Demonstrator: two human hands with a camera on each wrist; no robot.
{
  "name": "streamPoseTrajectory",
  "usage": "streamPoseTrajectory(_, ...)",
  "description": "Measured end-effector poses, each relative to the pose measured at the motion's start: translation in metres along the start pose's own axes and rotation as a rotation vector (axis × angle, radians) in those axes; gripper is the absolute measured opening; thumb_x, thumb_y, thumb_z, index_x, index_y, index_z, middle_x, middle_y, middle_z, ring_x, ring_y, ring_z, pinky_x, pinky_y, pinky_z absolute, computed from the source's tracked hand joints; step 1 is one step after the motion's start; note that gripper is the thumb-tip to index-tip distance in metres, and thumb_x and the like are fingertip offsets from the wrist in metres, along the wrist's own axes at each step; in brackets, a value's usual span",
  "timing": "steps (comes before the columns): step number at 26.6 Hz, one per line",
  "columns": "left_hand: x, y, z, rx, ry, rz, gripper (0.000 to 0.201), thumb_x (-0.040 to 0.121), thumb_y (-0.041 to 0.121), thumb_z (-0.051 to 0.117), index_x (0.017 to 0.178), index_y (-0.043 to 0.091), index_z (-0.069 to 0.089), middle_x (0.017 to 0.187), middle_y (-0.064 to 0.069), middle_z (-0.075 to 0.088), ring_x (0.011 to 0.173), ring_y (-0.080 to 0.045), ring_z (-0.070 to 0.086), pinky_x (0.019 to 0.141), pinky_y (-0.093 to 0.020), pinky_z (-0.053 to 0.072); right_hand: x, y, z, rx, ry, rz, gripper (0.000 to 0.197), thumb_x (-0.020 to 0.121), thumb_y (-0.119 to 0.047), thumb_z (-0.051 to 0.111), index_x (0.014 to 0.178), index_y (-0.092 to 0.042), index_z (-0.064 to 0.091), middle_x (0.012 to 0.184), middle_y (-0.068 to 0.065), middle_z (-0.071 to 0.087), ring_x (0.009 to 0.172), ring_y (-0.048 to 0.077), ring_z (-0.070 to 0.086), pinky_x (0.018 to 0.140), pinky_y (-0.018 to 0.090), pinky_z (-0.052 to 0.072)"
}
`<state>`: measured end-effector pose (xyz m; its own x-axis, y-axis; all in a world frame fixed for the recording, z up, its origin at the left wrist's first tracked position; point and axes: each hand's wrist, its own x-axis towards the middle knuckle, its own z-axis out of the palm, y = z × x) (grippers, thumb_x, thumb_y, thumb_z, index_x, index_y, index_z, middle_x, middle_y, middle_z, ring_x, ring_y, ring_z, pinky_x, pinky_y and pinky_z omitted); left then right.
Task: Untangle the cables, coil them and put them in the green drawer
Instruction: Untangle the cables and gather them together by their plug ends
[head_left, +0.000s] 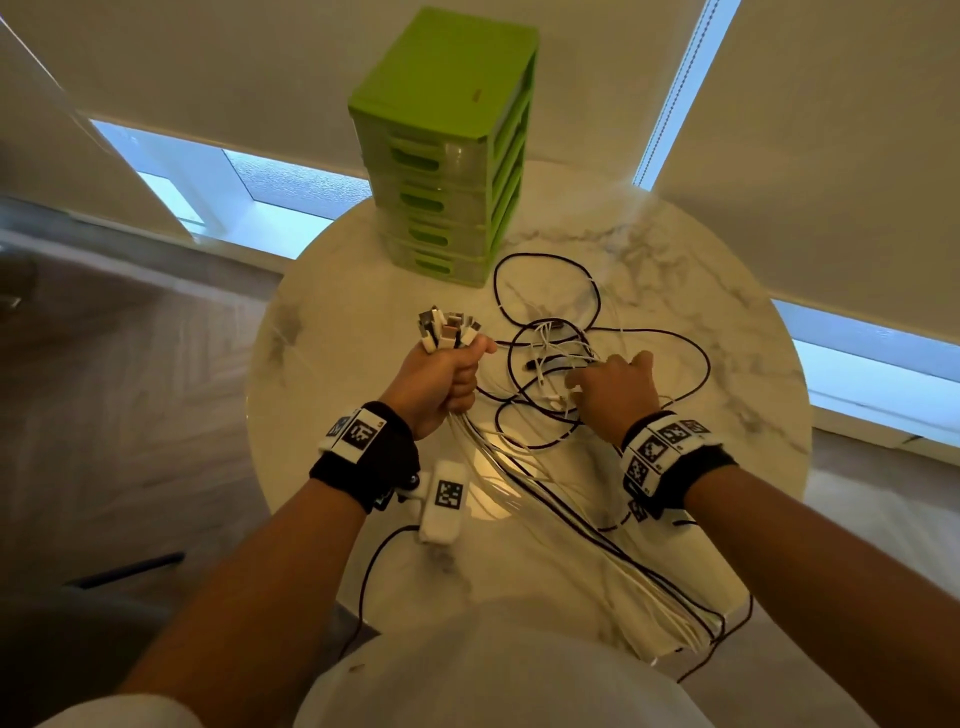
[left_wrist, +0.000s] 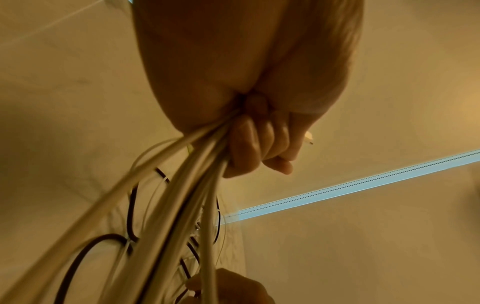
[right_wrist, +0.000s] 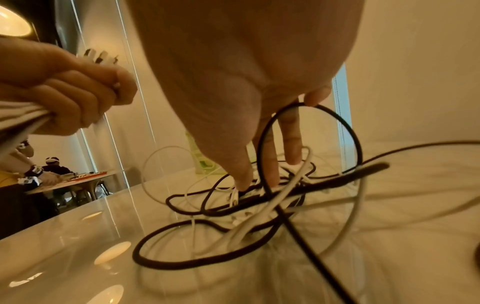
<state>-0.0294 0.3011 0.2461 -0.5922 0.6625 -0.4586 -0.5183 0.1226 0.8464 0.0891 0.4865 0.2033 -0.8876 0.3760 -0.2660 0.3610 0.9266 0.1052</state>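
Observation:
My left hand (head_left: 441, 379) grips a bundle of white and black cables (head_left: 571, 519) in a fist above the round marble table (head_left: 717, 322). Their plugs (head_left: 449, 330) stick up from the fist, and the strands trail down over the table's near edge. The left wrist view shows the fingers (left_wrist: 257, 144) curled round the bundle (left_wrist: 182, 195). My right hand (head_left: 613, 389) reaches down into the tangle (head_left: 561, 353) of black and white cables. Its fingers (right_wrist: 270, 174) are straight and touch the tangle (right_wrist: 259, 205), with a black loop (right_wrist: 350, 133) by them. The green drawer unit (head_left: 447, 145) stands at the back, its drawers closed.
The table's near edge is close to my body, and cable strands (head_left: 675, 623) hang over it. Wooden floor (head_left: 130, 389) lies to the left, blinds and windows behind. People (right_wrist: 52, 170) sit at another table far off in the right wrist view.

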Motion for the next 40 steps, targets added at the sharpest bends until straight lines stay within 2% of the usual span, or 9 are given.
streamPoseTrajectory(11, 0.005, -0.001, 0.0, -0.049, 0.052, 0.007, 0.018, 0.102, 0.018, 0.044, 0.098, 0.008, 0.059, 0.049, 0.009, 0.022, 0.041, -0.005, 0.018, 0.039, -0.02, 0.018, 0.023, -0.015, 0.006, 0.119, -0.083, -0.03, 0.019, 0.095, -0.028, 0.046, 0.1, -0.025, 0.064, 0.1, -0.003, 0.067, 0.096, 0.02, 0.06, 0.095, 0.042, 0.028)
streamPoseTrajectory(17, 0.006, -0.004, 0.004, -0.087, 0.096, 0.034, 0.017, 0.1, 0.018, 0.048, 0.096, 0.009, 0.062, 0.048, 0.009, 0.023, 0.04, -0.005, 0.02, 0.038, -0.019, 0.019, 0.013, 0.006, -0.064, 1.106, 0.373, -0.109, 0.009, 0.091, -0.015, 0.06, 0.085, -0.021, 0.064, 0.094, -0.002, 0.067, 0.086, 0.008, 0.061, 0.08, 0.026, 0.048)
streamPoseTrajectory(21, 0.001, 0.005, 0.016, -0.129, 0.078, 0.099, 0.017, 0.1, 0.019, 0.049, 0.095, 0.01, 0.062, 0.049, 0.008, 0.021, 0.041, -0.006, 0.018, 0.04, -0.02, 0.017, -0.014, 0.001, -0.118, 1.628, 0.245, -0.175, 0.01, 0.1, -0.013, 0.046, 0.092, -0.012, 0.051, 0.082, 0.008, 0.067, 0.083, 0.022, 0.069, 0.081, 0.033, 0.057)
streamPoseTrajectory(24, -0.004, 0.013, 0.028, -0.17, 0.045, 0.156, 0.02, 0.1, 0.02, 0.048, 0.095, 0.008, 0.063, 0.051, 0.007, 0.023, 0.042, -0.006, 0.018, 0.043, -0.022, 0.016, -0.024, -0.003, -0.126, 1.428, 0.166, -0.206, 0.015, 0.1, -0.016, 0.046, 0.103, -0.014, 0.061, 0.068, 0.004, 0.055, 0.061, 0.019, 0.057, 0.066, 0.033, 0.055)
streamPoseTrajectory(28, -0.007, 0.018, 0.036, -0.222, -0.013, 0.204, 0.017, 0.099, 0.012, 0.048, 0.097, 0.006, 0.064, 0.063, 0.003, 0.035, 0.043, -0.005, 0.022, 0.042, -0.019, 0.02, -0.028, -0.012, -0.11, 1.339, 0.049, -0.207, 0.027, 0.096, -0.004, 0.049, 0.114, -0.017, 0.065, 0.076, 0.0, 0.059, 0.069, 0.012, 0.056, 0.069, 0.025, 0.051)
streamPoseTrajectory(31, -0.013, 0.014, 0.04, -0.249, -0.088, 0.21, 0.013, 0.096, 0.006, 0.05, 0.094, 0.008, 0.062, 0.062, 0.006, 0.049, 0.042, -0.003, 0.027, 0.043, -0.019, 0.023, -0.03, -0.022, -0.102, 1.589, 0.058, -0.112, 0.017, 0.09, 0.0, 0.06, 0.104, -0.008, 0.056, 0.075, 0.008, 0.067, 0.067, 0.016, 0.064, 0.07, 0.032, 0.055)
streamPoseTrajectory(34, -0.017, 0.01, 0.045, -0.23, -0.138, 0.196, 0.018, 0.098, 0.009, 0.046, 0.098, 0.006, 0.064, 0.062, 0.006, 0.057, 0.043, -0.002, 0.034, 0.043, -0.018, 0.025, -0.03, -0.027, -0.097, 1.727, 0.016, -0.054, 0.019, 0.088, -0.001, 0.063, 0.09, -0.011, 0.047, 0.067, 0.001, 0.069, 0.06, 0.015, 0.065, 0.061, 0.027, 0.057)
streamPoseTrajectory(37, -0.018, 0.01, 0.047, -0.243, -0.121, 0.171, 0.024, 0.099, 0.014, 0.047, 0.091, 0.007, 0.068, 0.067, 0.001, 0.052, 0.044, -0.004, 0.027, 0.043, -0.019, 0.024, -0.031, -0.027, -0.093, 1.687, -0.008, -0.005, 0.02, 0.089, -0.01, 0.064, 0.081, -0.014, 0.046, 0.064, 0.006, 0.067, 0.059, 0.018, 0.065, 0.06, 0.028, 0.057)
streamPoseTrajectory(40, -0.018, 0.011, 0.05, -0.252, -0.089, 0.193, 0.028, 0.101, 0.02, 0.044, 0.085, 0.008, 0.063, 0.068, 0.002, 0.056, 0.04, -0.003, 0.028, 0.042, -0.018, 0.025, -0.03, -0.022, -0.086, 1.454, -0.063, -0.1, 0.021, 0.088, -0.027, 0.065, 0.08, -0.012, 0.052, 0.077, 0.015, 0.069, 0.07, 0.026, 0.067, 0.073, 0.037, 0.056)
